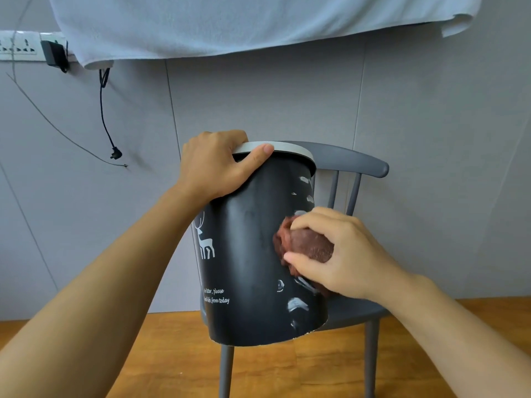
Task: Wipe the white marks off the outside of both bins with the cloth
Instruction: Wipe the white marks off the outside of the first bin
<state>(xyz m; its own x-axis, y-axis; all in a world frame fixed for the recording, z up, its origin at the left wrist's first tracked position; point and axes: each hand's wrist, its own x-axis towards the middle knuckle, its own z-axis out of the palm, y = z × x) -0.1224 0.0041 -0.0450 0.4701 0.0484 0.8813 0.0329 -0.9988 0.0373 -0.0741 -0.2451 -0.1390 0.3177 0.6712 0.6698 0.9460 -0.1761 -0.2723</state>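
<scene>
The black bin fills the middle of the frame, lifted and tilted off the grey chair behind it, its lower edge hanging clear above the seat so the side with the white marks turns toward the wiping hand. The left hand, upper centre, clamps the pale rim, thumb lying along the outside and fingers curled over the top edge and out of sight; this looks meant to steady the bin against sideways rubbing. The right hand, right of centre, has its fingers curled round a bunched reddish-brown cloth and presses it flat on the bin's right flank. Marks remain above the cloth near the rim and below it toward the bottom edge, so this bin seems only partly done; a second bin is not in view. There is open room right of the bin for up and down strokes, though the chair's back rail sits close behind the upper marks. A white towel hangs across the top of the frame, and a black cable dangles at upper left, both well apart from the work
</scene>
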